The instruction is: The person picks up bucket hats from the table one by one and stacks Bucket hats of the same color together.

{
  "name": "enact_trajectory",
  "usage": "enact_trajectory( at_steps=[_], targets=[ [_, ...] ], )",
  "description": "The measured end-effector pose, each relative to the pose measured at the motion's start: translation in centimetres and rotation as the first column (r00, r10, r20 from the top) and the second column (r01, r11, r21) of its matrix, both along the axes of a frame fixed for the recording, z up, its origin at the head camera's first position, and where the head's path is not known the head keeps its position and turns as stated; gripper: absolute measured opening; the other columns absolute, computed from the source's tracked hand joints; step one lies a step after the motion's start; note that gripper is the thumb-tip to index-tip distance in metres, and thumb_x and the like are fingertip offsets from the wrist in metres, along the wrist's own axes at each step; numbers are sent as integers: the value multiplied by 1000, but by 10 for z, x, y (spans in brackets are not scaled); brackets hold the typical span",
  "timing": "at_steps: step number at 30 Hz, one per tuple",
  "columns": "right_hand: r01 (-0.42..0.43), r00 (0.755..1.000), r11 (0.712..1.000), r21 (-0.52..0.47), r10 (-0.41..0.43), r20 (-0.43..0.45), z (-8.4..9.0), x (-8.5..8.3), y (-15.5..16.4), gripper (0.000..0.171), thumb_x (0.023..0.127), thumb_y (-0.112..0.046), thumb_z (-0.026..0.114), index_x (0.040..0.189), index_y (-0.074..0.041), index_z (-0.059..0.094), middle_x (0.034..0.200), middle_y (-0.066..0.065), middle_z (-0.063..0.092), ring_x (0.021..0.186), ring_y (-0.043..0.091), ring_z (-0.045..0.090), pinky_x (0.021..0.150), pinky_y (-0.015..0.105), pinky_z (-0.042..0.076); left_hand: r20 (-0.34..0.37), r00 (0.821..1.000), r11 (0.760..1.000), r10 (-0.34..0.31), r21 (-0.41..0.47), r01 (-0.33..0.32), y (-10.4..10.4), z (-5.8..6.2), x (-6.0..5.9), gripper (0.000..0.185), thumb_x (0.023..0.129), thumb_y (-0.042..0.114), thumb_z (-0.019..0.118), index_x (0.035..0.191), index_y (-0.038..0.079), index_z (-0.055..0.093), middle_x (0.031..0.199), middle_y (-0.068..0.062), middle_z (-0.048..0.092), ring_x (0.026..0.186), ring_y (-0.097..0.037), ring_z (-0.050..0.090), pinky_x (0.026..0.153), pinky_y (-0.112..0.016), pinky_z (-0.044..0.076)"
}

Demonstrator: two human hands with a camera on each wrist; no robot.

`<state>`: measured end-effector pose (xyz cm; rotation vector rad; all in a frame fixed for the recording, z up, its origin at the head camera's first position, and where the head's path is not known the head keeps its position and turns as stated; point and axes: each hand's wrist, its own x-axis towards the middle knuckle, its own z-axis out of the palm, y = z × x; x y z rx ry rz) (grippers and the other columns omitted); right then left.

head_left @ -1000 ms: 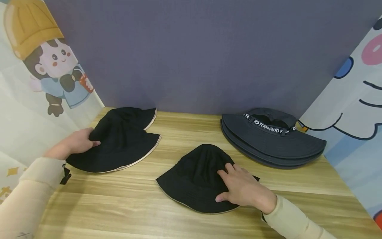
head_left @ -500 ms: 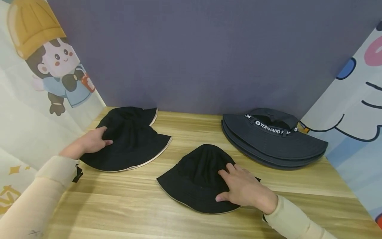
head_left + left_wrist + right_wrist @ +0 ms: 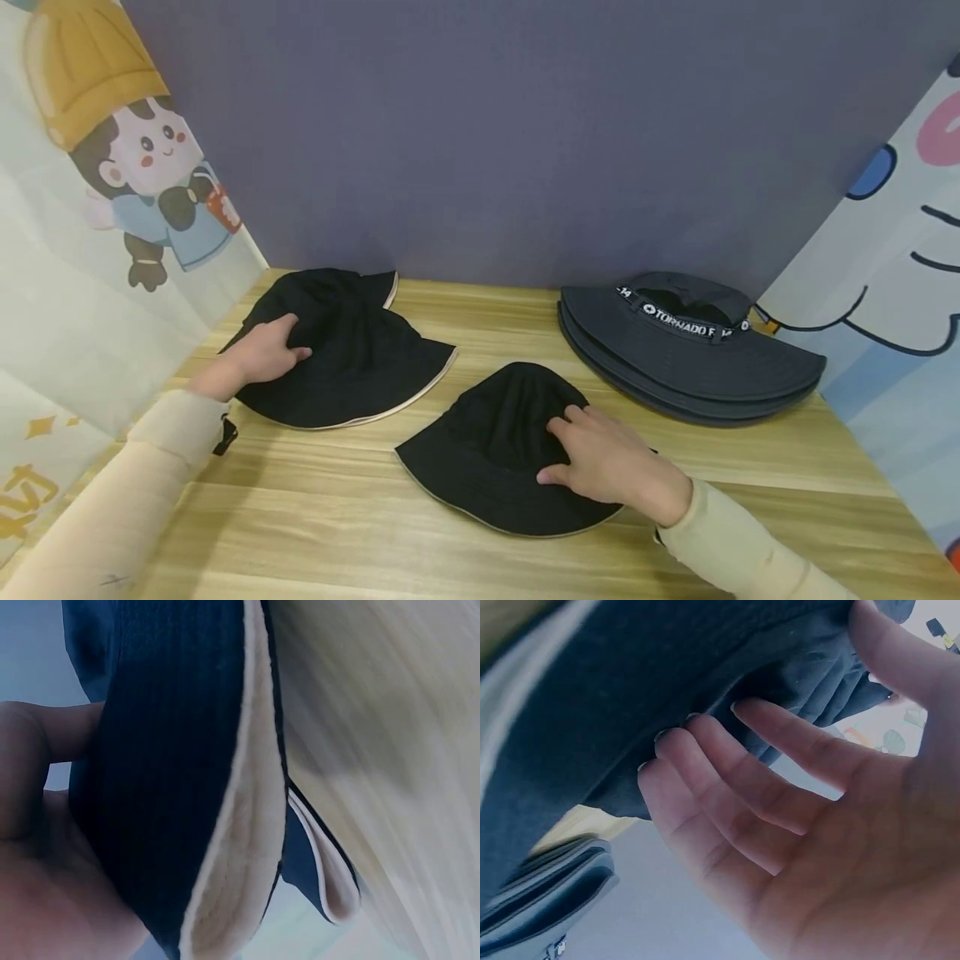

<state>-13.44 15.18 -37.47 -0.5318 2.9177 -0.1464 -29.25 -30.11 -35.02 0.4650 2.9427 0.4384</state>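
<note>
Clearly, the two hands are well apart, each on its own black bucket hat on the wood-grain counter (image 3: 337,517). At left, the left hand (image 3: 262,354) grips the left hat (image 3: 360,367), its thumb showing on top of the dark cloth near the brim. In the left wrist view a finger bends against that brim, and its pale underside (image 3: 247,802) shows along the edge. Just behind, partly covered by the left hat, lies a rear hat (image 3: 380,287), its light-edged brim poking out toward the back panel (image 3: 480,142).

Near the middle of the counter, the right hand (image 3: 611,458) rests on the middle hat (image 3: 495,450), the thumb spread away from the other fingers. The right wrist view shows those fingers side by side, gently bent, their tips touching the cloth. The middle hat lies crown away from the person, brim toward the near edge.

Beyond the right hand, without contact, sits a stack of dark grey hats (image 3: 697,358), the top one wearing a lettered band (image 3: 678,323). A cartoon figure (image 3: 165,158) decorates the left sheet (image 3: 67,333).
</note>
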Motion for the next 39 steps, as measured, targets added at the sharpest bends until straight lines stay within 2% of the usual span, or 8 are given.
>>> enact_trajectory(
  at_steps=[9, 12, 17, 23, 31, 39],
  targets=[
    [-5, 992, 998, -61, -2, -129, 7, -11, -9, 52, 90, -43, 77, 124, -4, 67, 102, 6, 60, 92, 24, 61, 69, 42, 53, 1, 999, 999, 34, 26, -34, 15, -5, -2, 62, 100, 15, 59, 142, -21, 31, 139, -48, 40, 127, -61, 44, 103, -66, 38],
    [-22, 984, 996, -87, 6, -179, 11, -17, -10, 50, 91, -40, 77, 122, -4, 67, 102, 7, 62, 90, 23, 61, 69, 41, 53, 6, 999, 998, 40, 42, -40, 18, -8, -2, 62, 100, 15, 58, 142, -21, 31, 139, -48, 40, 126, -60, 45, 102, -66, 39],
    [-6, 967, 993, -114, -23, -254, 18, -27, -8, 48, 91, -40, 77, 123, -5, 68, 109, 10, 65, 95, 27, 65, 70, 46, 56, 2, 999, 997, 45, 63, -45, 24, -11, -4, 60, 101, 16, 56, 141, -21, 32, 138, -47, 41, 124, -60, 47, 99, -66, 41],
    [6, 967, 985, -171, -49, -249, 28, -43, -9, 51, 93, -38, 75, 129, -3, 64, 122, 14, 65, 107, 33, 65, 80, 50, 56, -11, 999, 997, 37, 71, -36, 29, -13, -3, 58, 102, 16, 56, 141, -20, 32, 137, -48, 42, 121, -60, 50, 97, -65, 43],
    [43, 974, 968, -247, -95, -204, 42, -67, -14, 57, 96, -36, 71, 140, -3, 57, 135, 18, 59, 114, 35, 62, 88, 52, 53, -8, 1000, 994, 29, 101, -28, 41, -15, -2, 58, 104, 17, 55, 143, -19, 31, 138, -46, 42, 121, -57, 52, 97, -64, 44],
    [38, 983, 960, -277, -86, -165, 44, -89, -18, 68, 96, -38, 70, 148, 1, 48, 147, 23, 51, 132, 41, 51, 102, 56, 45, -32, 999, 991, 15, 136, -10, 48, -19, -1, 52, 105, 16, 53, 141, -16, 34, 133, -44, 49, 116, -53, 57, 94, -62, 46]
  ],
)
